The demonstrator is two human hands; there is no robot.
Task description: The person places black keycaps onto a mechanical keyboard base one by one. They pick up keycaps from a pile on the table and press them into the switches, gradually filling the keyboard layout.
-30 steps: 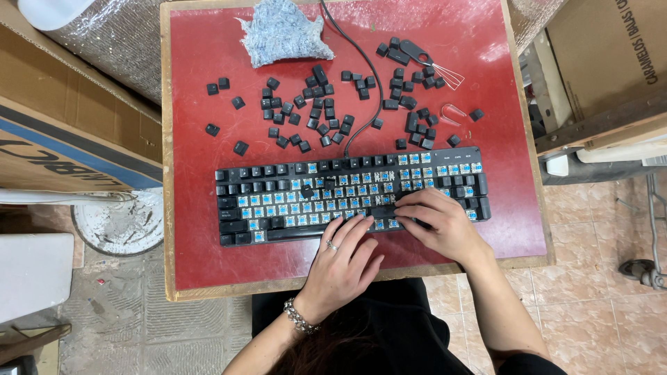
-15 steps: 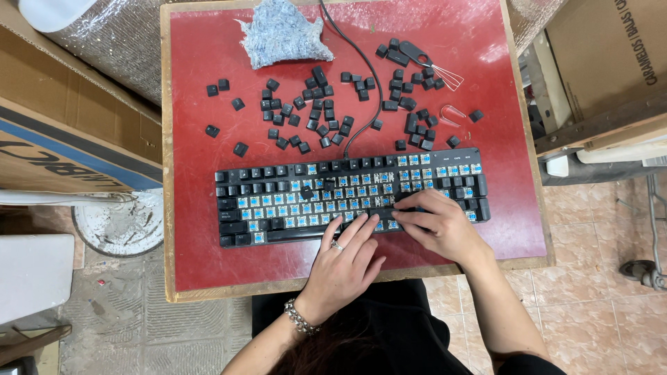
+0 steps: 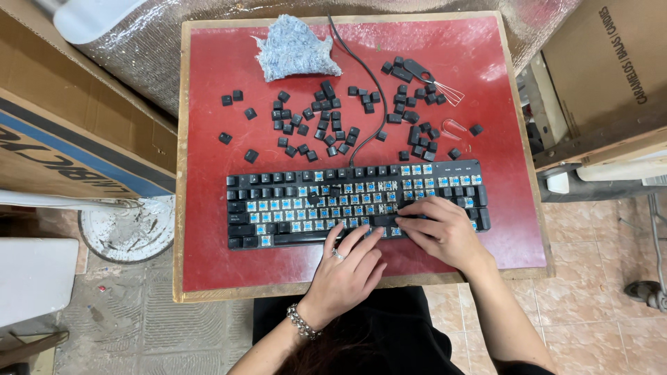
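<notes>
Keyboard (image 3: 278,208), rigid and flat with small slippery caps, we judge best steadied at its front edge, where our left hand (image 3: 347,267) and right hand (image 3: 441,232) press with fingers spread, gripping nothing.

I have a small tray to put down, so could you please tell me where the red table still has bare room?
The red table is bare along its left strip beside the keyboard, and at the right edge past the keyboard's end. The stretch between the blue cloth and the keyboard is crowded with loose keycaps. The left hand and right hand cover the near middle.
</notes>
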